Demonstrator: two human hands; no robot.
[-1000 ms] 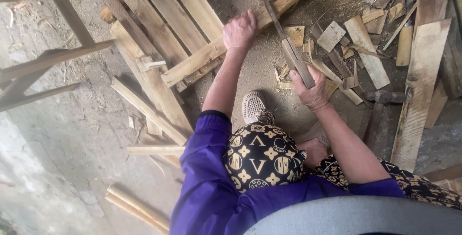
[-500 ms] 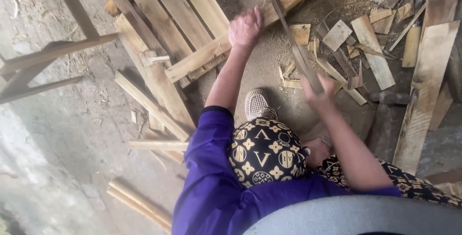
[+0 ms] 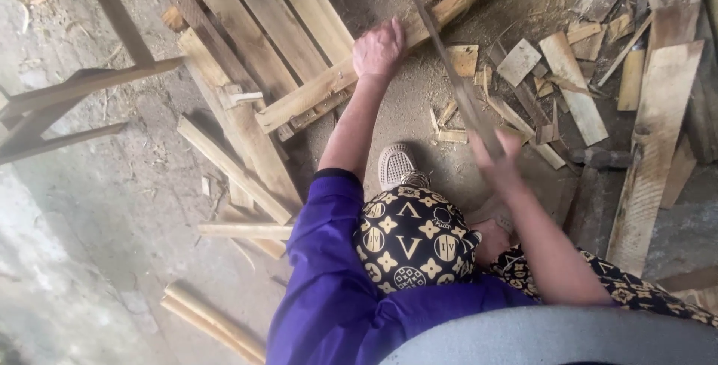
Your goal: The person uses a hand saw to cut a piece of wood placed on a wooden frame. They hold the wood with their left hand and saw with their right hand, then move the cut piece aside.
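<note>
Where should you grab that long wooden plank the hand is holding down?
Grip the long plank near its middle, from above, where the left hand presses it. It lies flat across the pallet slats, so its top and edges are free, clear of the long blade.

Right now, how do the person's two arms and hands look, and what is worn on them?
Both hands, the left hand and the right hand, are bare, with no gloves. The forearms are bare too. A bright purple sleeve covers the left upper arm down to about the elbow, ending in a darker cuff. No watch or rings can be seen.
</note>
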